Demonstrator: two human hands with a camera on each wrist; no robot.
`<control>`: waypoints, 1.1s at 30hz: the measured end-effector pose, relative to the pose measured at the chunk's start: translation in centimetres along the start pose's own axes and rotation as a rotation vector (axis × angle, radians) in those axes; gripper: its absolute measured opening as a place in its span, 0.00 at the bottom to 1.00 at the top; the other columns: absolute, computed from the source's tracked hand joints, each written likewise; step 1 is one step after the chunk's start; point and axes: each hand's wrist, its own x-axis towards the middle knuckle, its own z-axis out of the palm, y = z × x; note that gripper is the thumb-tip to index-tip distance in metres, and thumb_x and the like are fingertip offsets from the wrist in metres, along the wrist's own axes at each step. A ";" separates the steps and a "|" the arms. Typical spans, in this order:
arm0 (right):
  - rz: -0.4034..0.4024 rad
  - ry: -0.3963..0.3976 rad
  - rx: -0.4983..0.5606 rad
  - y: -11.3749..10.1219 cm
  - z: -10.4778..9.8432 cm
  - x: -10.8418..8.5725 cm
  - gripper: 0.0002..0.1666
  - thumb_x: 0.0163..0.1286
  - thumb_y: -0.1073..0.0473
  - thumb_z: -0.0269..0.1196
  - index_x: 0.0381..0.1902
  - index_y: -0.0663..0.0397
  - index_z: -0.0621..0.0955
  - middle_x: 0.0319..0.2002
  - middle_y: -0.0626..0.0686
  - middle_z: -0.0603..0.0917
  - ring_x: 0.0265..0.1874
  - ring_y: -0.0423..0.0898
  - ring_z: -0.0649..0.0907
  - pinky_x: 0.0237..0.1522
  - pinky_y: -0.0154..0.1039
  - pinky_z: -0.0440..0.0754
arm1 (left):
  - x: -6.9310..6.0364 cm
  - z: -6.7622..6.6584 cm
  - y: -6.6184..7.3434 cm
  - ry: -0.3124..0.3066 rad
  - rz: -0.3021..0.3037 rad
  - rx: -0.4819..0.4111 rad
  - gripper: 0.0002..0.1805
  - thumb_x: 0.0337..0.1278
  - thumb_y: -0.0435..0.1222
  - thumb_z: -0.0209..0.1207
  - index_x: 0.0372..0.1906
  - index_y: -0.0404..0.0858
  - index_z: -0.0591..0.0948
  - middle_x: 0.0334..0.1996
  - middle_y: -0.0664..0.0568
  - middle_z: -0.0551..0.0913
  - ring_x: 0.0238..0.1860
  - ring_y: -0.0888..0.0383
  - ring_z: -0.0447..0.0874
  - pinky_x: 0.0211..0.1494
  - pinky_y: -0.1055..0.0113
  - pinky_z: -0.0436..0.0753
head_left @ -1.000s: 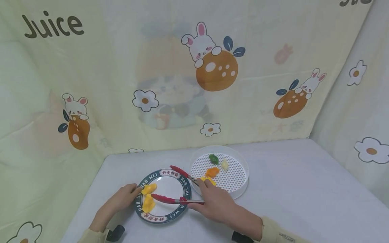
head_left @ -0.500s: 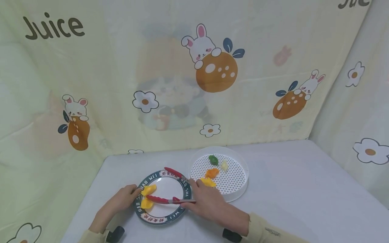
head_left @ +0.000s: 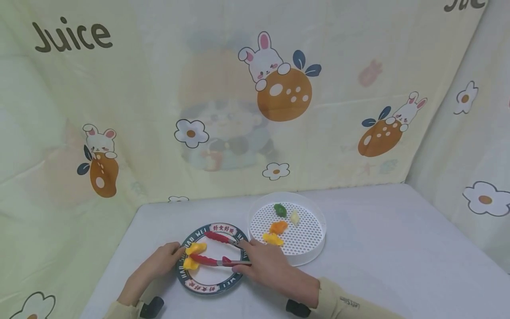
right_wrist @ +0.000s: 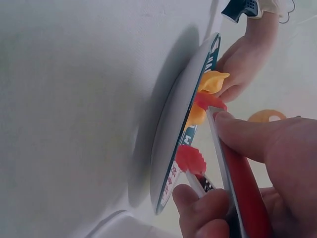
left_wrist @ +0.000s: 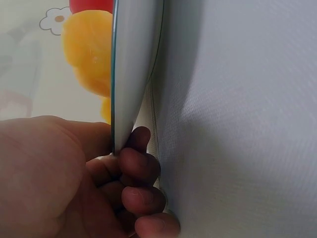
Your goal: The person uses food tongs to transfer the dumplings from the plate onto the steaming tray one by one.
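My left hand [head_left: 163, 258] holds the left rim of a round plate [head_left: 203, 288] with a dark green lettered border. In the left wrist view the thumb lies over the rim and curled fingers [left_wrist: 140, 163] are beneath it. Two yellow dumpling-like pieces sit at the plate's left: an upper piece [head_left: 197, 247] and a lower piece [head_left: 190, 264]. My right hand [head_left: 268, 266] grips red-tipped metal tongs [head_left: 208, 261], their arms spread apart above the plate. One tong tip overlaps the lower piece in the head view; the other is toward the far rim. Whether the tip touches it, I cannot tell.
Right of the plate stands a white round perforated tray [head_left: 308, 252]. It holds a green piece [head_left: 280, 210], a cream piece [head_left: 295, 217], an orange piece [head_left: 278, 227] and a yellow piece [head_left: 273, 239]. A patterned curtain [head_left: 223, 186] hangs behind the white-covered table [head_left: 370, 248].
My right hand and the tongs have shifted left across the plate, and the gap between the tong tips has narrowed. The tray's yellow piece is now uncovered. The left hand stays on the rim.
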 end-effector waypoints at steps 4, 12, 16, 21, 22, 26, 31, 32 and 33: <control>-0.017 0.003 0.011 0.0 0.1 0.0 0.35 0.61 0.32 0.68 0.62 0.40 0.78 0.31 0.42 0.75 0.27 0.39 0.73 0.26 0.34 0.68 | 0.1 0.1 -0.1 0.008 0.009 -0.001 0.14 0.75 0.43 0.50 0.37 0.36 0.77 0.25 0.50 0.74 0.29 0.56 0.72 0.32 0.64 0.73; -0.040 0.034 0.001 0.0 0.3 -0.1 0.31 0.62 0.34 0.68 0.60 0.38 0.81 0.37 0.43 0.81 0.29 0.38 0.73 0.26 0.34 0.69 | -0.1 0.1 -0.1 0.014 0.009 -0.031 0.12 0.74 0.39 0.49 0.36 0.36 0.77 0.25 0.50 0.74 0.28 0.56 0.72 0.31 0.64 0.72; -0.034 0.034 -0.002 0.0 0.4 -0.2 0.31 0.63 0.34 0.67 0.60 0.38 0.81 0.38 0.43 0.82 0.30 0.38 0.73 0.27 0.34 0.69 | -0.1 0.0 -0.1 0.014 0.011 -0.034 0.12 0.74 0.39 0.49 0.37 0.36 0.77 0.25 0.50 0.74 0.29 0.56 0.71 0.31 0.64 0.73; -0.042 0.046 -0.016 0.1 0.4 -0.3 0.30 0.63 0.35 0.67 0.60 0.38 0.81 0.36 0.42 0.81 0.29 0.38 0.73 0.26 0.33 0.68 | -0.1 0.1 0.0 0.015 0.014 -0.031 0.12 0.74 0.39 0.48 0.38 0.36 0.78 0.25 0.50 0.74 0.29 0.56 0.72 0.31 0.64 0.73; -0.044 0.048 -0.018 0.1 0.3 -0.3 0.30 0.64 0.35 0.67 0.60 0.38 0.81 0.35 0.42 0.80 0.28 0.38 0.72 0.26 0.33 0.68 | -0.1 0.1 0.0 0.013 0.012 -0.028 0.13 0.74 0.39 0.48 0.38 0.36 0.78 0.25 0.50 0.74 0.29 0.56 0.72 0.32 0.64 0.73; -0.045 0.059 -0.018 0.3 0.3 -0.5 0.30 0.63 0.35 0.67 0.59 0.38 0.81 0.32 0.41 0.78 0.27 0.37 0.72 0.25 0.32 0.68 | 0.0 0.2 -0.1 0.010 0.004 -0.016 0.13 0.75 0.40 0.49 0.38 0.35 0.78 0.25 0.50 0.75 0.29 0.56 0.72 0.32 0.64 0.74; -0.033 0.087 0.034 0.4 -0.2 -0.7 0.29 0.64 0.36 0.67 0.60 0.39 0.82 0.31 0.39 0.78 0.26 0.36 0.73 0.24 0.32 0.68 | 0.1 0.2 -0.2 0.010 0.010 -0.016 0.14 0.75 0.41 0.50 0.36 0.37 0.77 0.25 0.50 0.74 0.28 0.56 0.71 0.32 0.64 0.73; -0.037 0.100 0.040 0.4 -0.4 -0.8 0.28 0.64 0.37 0.67 0.60 0.39 0.82 0.32 0.39 0.79 0.26 0.36 0.74 0.24 0.32 0.68 | 0.1 0.1 -0.2 0.010 0.011 -0.016 0.14 0.75 0.41 0.50 0.35 0.37 0.77 0.25 0.50 0.74 0.28 0.56 0.71 0.32 0.64 0.73; -0.043 0.110 0.041 0.4 -0.7 -0.9 0.28 0.65 0.37 0.67 0.59 0.39 0.82 0.32 0.39 0.80 0.26 0.36 0.74 0.24 0.32 0.68 | 0.1 0.1 -0.2 0.009 0.012 -0.016 0.14 0.75 0.42 0.50 0.35 0.37 0.77 0.25 0.50 0.74 0.28 0.56 0.71 0.32 0.64 0.73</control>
